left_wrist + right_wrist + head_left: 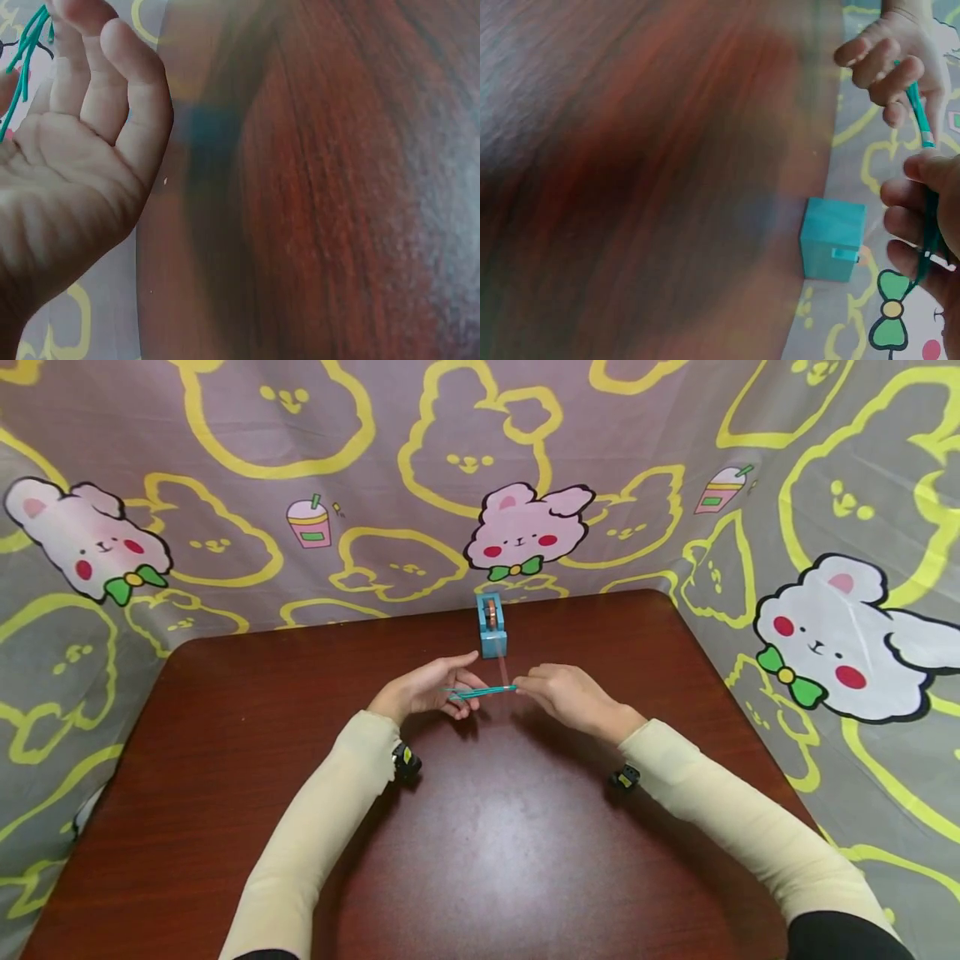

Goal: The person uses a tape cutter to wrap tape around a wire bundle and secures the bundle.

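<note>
A slim bundle of thin green cord (pixel 483 692) stretches between both hands above the table. My left hand (pixel 429 687) holds its left part between thumb and fingers, the other fingers loosely bent; loose strands (pixel 28 52) show by the fingertips in the left wrist view. The right hand (pixel 568 695) pinches the bundle near its right end, thumb on top. A strip of clear tape (pixel 503 668) runs from the blue tape dispenser (pixel 493 645) down to the bundle, close by the right fingertips. In the right wrist view a pale band (pixel 928 139) crosses the bundle there.
The dispenser stands near the back of the dark brown table (pixel 480 827), just beyond the hands. A patterned curtain (pixel 405 485) rises along the back and sides. Each wrist wears a small black camera, such as the left one (pixel 407 762).
</note>
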`<state>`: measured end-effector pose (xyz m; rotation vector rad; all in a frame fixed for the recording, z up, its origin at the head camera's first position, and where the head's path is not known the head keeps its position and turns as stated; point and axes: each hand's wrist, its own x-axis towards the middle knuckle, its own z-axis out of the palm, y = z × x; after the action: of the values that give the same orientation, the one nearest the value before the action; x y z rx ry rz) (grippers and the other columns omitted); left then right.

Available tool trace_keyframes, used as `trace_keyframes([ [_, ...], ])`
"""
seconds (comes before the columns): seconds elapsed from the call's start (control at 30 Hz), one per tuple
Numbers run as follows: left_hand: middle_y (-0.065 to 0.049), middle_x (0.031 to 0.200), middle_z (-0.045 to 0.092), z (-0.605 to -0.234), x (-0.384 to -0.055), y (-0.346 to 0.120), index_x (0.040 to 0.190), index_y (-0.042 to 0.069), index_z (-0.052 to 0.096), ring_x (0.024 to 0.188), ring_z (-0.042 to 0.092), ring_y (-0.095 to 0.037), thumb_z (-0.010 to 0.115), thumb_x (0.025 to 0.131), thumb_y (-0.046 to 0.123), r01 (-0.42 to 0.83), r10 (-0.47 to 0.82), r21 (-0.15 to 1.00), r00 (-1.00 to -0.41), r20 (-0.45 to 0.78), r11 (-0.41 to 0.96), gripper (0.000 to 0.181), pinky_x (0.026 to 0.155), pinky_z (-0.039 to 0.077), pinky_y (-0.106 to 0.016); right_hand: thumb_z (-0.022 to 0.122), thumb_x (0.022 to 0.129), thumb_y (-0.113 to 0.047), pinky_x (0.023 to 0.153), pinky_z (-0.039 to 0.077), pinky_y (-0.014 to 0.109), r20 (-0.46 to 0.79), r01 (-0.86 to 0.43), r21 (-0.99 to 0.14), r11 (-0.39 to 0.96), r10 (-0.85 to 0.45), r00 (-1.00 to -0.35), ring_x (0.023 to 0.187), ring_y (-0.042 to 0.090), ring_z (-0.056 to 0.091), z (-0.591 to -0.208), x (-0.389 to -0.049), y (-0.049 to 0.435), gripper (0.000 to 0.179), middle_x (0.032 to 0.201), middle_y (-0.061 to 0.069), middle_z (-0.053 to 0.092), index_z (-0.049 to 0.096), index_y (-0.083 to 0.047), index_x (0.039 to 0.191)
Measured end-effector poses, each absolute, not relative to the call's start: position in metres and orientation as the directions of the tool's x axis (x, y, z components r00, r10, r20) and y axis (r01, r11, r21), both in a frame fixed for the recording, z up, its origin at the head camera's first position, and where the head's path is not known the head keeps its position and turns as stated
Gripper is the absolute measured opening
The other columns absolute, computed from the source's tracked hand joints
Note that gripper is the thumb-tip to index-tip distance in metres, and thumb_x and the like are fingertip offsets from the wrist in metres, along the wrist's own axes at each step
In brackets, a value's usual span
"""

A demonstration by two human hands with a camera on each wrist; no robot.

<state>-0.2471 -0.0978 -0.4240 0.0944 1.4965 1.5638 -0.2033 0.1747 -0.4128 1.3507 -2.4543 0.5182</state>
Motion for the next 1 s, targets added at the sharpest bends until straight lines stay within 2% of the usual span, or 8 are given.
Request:
trace_keyframes([
  [0.17, -0.007, 0.076, 0.064, -0.425, -0.249, -0.095, 0.13, -0.015, 0.055, 0.066, 0.058, -0.018, 0.035, 0.107, 0.052, -0.549, 0.67, 0.806, -0.514, -0.536, 0.223, 0.073, 0.064, 0.052, -0.032, 0.073, 0.092, -0.006, 0.061, 0.049, 0.032, 0.489, -0.867, -0.087, 0.49, -0.737, -0.466, 0.068, 0.018, 0.055, -0.422, -0.203, 0.175, 0.018, 0.074, 0.004, 0.057, 0.074, -0.003, 0.109],
  [0.33, -0.005, 0.072, 0.059, -0.425, -0.247, -0.093, 0.123, -0.013, 0.061, 0.066, 0.057, -0.016, 0.042, 0.109, 0.039, -0.48, 0.677, 0.842, -0.537, -0.504, 0.246, 0.057, 0.064, 0.053, -0.032, 0.072, 0.092, -0.004, 0.062, 0.05, 0.033, 0.522, -0.879, -0.039, 0.476, -0.74, -0.424, 0.07, 0.02, 0.058, -0.428, -0.203, 0.175, 0.017, 0.077, 0.005, 0.061, 0.073, -0.001, 0.109],
  [0.53, -0.002, 0.068, 0.054, -0.424, -0.244, -0.093, 0.125, -0.015, 0.06, 0.065, 0.053, -0.015, 0.05, 0.108, 0.028, -0.409, 0.677, 0.874, -0.568, -0.468, 0.262, 0.048, 0.064, 0.051, -0.033, 0.074, 0.09, -0.004, 0.064, 0.05, 0.032, 0.527, -0.885, -0.022, 0.465, -0.747, -0.405, 0.072, 0.019, 0.059, -0.427, -0.204, 0.174, 0.015, 0.078, 0.004, 0.063, 0.074, -0.001, 0.105],
  [0.63, -0.001, 0.067, 0.052, -0.422, -0.243, -0.092, 0.124, -0.016, 0.06, 0.064, 0.051, -0.014, 0.054, 0.106, 0.026, -0.382, 0.662, 0.884, -0.594, -0.457, 0.268, 0.046, 0.064, 0.05, -0.033, 0.075, 0.089, -0.005, 0.066, 0.05, 0.031, 0.503, -0.884, -0.089, 0.459, -0.745, -0.438, 0.074, 0.018, 0.058, -0.423, -0.206, 0.173, 0.015, 0.08, 0.002, 0.065, 0.075, -0.003, 0.104],
  [0.8, -0.001, 0.065, 0.051, -0.416, -0.241, -0.092, 0.121, -0.014, 0.064, 0.063, 0.048, -0.013, 0.058, 0.104, 0.023, -0.327, 0.615, 0.905, -0.664, -0.426, 0.274, 0.041, 0.061, 0.047, -0.03, 0.077, 0.089, -0.009, 0.068, 0.05, 0.033, 0.42, -0.845, -0.286, 0.451, -0.734, -0.534, 0.077, 0.015, 0.057, -0.411, -0.212, 0.171, 0.015, 0.084, -0.002, 0.069, 0.077, -0.006, 0.104],
  [1.0, -0.001, 0.066, 0.053, -0.415, -0.237, -0.091, 0.115, -0.015, 0.064, 0.06, 0.048, -0.012, 0.065, 0.1, 0.017, -0.272, 0.549, 0.93, -0.752, -0.366, 0.247, 0.036, 0.058, 0.046, -0.026, 0.078, 0.089, -0.009, 0.071, 0.052, 0.036, 0.279, -0.7, -0.57, 0.43, -0.7, -0.657, 0.08, 0.012, 0.062, -0.399, -0.22, 0.171, 0.016, 0.092, -0.005, 0.074, 0.079, -0.009, 0.105],
])
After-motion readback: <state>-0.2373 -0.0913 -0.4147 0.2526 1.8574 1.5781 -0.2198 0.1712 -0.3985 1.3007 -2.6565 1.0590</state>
